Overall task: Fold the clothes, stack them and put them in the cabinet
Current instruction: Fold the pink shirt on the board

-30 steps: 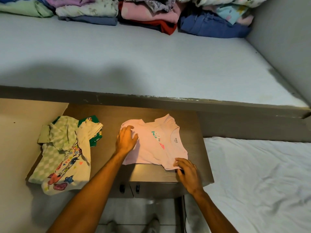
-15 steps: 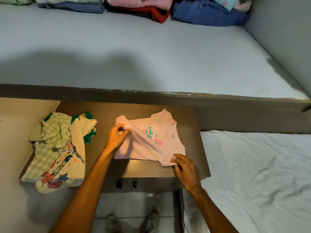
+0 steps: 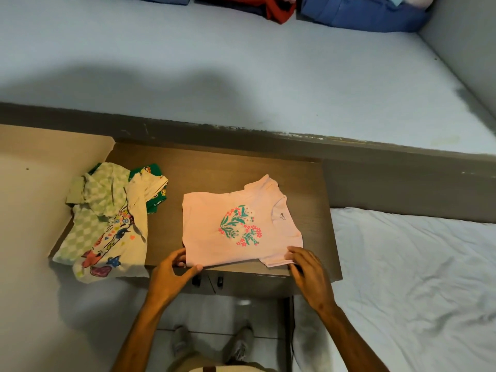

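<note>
- Pale pink cotton t-shirt with floral print (image 3: 239,224) lies flat, print up, on the brown wooden cabinet top (image 3: 214,167), near its front edge.
- Left hand (image 3: 171,275) pinches the shirt's near-left corner, thumb on top, fingers curled under.
- Right hand (image 3: 308,272) at the near-right sleeve, fingers bent, tips pressing the fabric edge.
- Loose pile of green-checked and cream printed clothes (image 3: 107,224) sits left of the shirt, apart from it.
- White rumpled sheet (image 3: 416,277) on the right; folded blue and red garments (image 3: 349,12) far back on a pale mattress (image 3: 241,76).
</note>
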